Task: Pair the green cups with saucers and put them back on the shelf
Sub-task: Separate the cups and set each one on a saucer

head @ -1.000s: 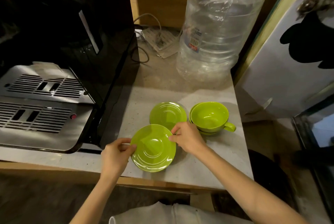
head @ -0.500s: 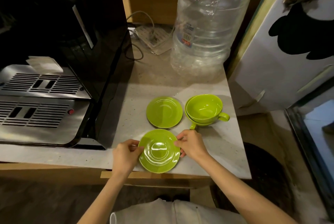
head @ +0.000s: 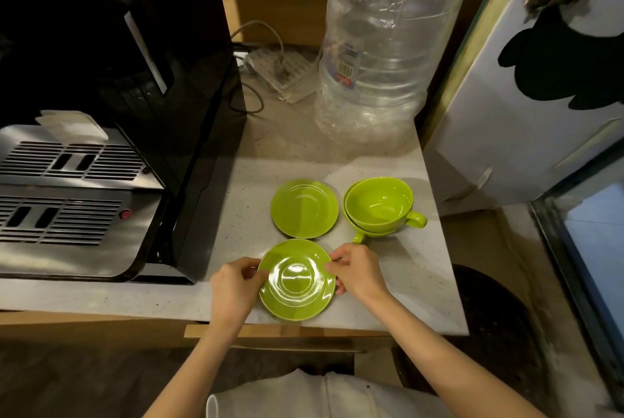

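A green saucer (head: 297, 279) lies near the counter's front edge, held by both hands. My left hand (head: 233, 286) pinches its left rim and my right hand (head: 358, 276) pinches its right rim. Behind it a second green saucer (head: 304, 208) lies flat on the counter. To the right of that, two green cups (head: 378, 205) sit nested one inside the other; the upper cup's handle points right and the lower cup's handle pokes out at the front left.
A black coffee machine (head: 141, 80) with a metal drip tray (head: 60, 201) fills the left side. A large clear plastic water bottle (head: 381, 46) stands behind the cups. A white fridge side (head: 506, 114) borders the speckled counter (head: 422, 282) on the right. A power strip (head: 280, 70) lies at the back.
The held saucer has come toward the front edge and down from a tilt to lie nearly level. Both hands kept their grip on its rim.
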A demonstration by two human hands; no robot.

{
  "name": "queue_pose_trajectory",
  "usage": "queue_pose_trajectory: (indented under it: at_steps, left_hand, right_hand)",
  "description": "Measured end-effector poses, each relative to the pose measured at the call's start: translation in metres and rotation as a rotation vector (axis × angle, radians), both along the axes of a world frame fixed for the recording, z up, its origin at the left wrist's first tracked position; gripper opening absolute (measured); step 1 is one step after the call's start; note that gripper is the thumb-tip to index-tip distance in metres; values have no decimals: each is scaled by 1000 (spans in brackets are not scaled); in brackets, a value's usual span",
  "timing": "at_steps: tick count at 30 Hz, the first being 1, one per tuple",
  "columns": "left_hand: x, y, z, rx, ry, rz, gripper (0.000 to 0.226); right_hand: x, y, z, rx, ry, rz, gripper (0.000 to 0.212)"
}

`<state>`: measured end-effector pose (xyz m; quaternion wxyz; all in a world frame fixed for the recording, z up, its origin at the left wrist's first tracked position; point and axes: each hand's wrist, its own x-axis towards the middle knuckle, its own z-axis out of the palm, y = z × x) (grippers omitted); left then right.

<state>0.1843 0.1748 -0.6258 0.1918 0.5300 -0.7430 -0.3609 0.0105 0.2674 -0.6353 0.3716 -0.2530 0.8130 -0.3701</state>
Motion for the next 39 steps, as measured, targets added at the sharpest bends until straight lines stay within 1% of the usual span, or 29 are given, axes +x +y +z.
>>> queue_pose_trajectory:
  at_steps: [6,9,14,17,20,22,23,24,26,27,28,30,32,35,37,39]
  left_hand:
    - [-3,-7,0,6,1,7,24]
    - [-7,-10,0,-2,3,20,24]
    - [-6,-7,-4,-60,-9,0,25]
    - [-10,-8,-1,-93,-115,-43,35]
    - [-19,-7,8,-181,-246,-119,47]
    - [-32,-3,17,-246,-212,-164,45]
    - [-43,0,22,-227,-149,-185,41]
    - [-55,4,28,-160,-69,-204,37]
    - [-80,13,35,93,66,-239,32]
    - [-91,17,37,238,118,-260,31]
    - [-100,20,37,339,147,-285,31]
    - [-112,26,34,410,156,-324,26]
    - [-119,28,31,413,142,-329,14]
    - [-124,29,25,434,127,-339,17]
    - [-126,29,22,476,138,-331,16]
    - [-128,28,20,473,131,-323,18]
  right_hand:
    - [3,-3,-6,-29,81,-39,23]
    - [4,-3,-7,-43,92,-59,24]
    - [6,1,-5,-21,184,-29,26]
    - [4,8,6,-26,264,-9,26]
    - [-5,18,28,-128,405,-64,20]
    - [-19,24,48,-242,469,-138,18]
    - [-29,28,57,-286,513,-188,16]
    - [-39,31,66,-320,555,-246,15]
    - [-61,39,79,-350,608,-343,13]
    - [-71,43,83,-334,629,-361,13]
    - [-79,46,84,-292,637,-357,14]
    - [-92,51,83,-160,585,-314,20]
    - [-99,52,80,-65,468,-281,28]
    - [-101,50,76,-87,245,-285,34]
    - [-100,49,74,-129,108,-302,29]
    - [-101,50,71,-153,1,-296,21]
